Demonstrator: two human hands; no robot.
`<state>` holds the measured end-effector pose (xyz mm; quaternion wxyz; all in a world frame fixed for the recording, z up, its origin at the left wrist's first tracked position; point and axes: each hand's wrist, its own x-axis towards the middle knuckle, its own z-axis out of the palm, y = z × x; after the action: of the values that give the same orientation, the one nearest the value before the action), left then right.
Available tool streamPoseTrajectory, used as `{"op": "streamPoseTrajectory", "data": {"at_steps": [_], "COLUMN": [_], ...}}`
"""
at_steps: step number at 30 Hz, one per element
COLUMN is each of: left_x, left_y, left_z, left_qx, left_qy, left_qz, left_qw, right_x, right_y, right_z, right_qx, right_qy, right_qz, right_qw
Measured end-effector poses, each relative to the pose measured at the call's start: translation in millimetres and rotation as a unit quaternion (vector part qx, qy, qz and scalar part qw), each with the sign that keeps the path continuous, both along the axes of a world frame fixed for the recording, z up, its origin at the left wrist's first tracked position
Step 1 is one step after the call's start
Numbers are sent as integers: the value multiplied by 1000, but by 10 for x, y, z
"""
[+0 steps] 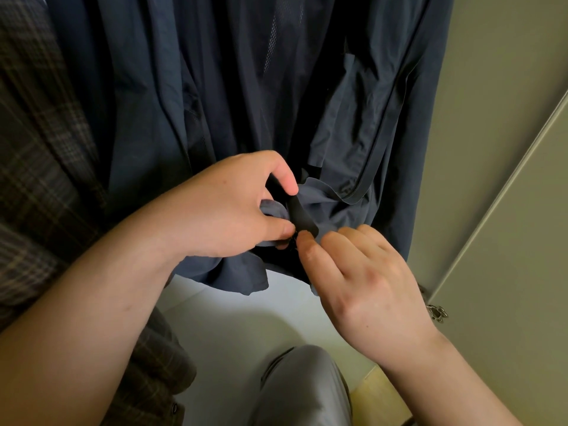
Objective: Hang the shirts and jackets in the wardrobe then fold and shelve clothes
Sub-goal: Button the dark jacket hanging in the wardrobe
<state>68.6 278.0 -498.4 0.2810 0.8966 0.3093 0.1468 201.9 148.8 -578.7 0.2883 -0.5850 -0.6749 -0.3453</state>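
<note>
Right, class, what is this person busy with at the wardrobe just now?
A person is working at the bottom of a dark blue jacket hanging in the wardrobe. The left hand bunches its lower edge and pinches a black tab; the right hand touches the fabric just below. A plaid shirt hangs to the left.
</note>
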Motion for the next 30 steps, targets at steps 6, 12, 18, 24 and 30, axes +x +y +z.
{"op": "streamPoseTrajectory", "data": {"at_steps": [6, 12, 18, 24, 30], "left_x": [-3, -5, -26, -54, -37], "left_y": [104, 134, 134, 126, 158], "left_z": [1, 2, -5, 24, -46], "left_qx": [-70, -155, -140, -171, -164], "left_qy": [42, 11, -40, -57, -56], "left_qz": [-48, -48, -55, -43, -9], "left_qw": [996, 987, 988, 983, 985], "right_x": [-9, 3, 42, 35, 17], "right_y": [-4, -14, 22, 80, 132], "right_z": [-19, -77, -132, -168, -179], "right_qx": [-8, 11, 6, 17, 53], "right_qy": [0, 17, 93, 112, 104], "right_qz": [16, 19, 22, 32, 61], "right_qw": [1000, 1000, 995, 993, 991]}}
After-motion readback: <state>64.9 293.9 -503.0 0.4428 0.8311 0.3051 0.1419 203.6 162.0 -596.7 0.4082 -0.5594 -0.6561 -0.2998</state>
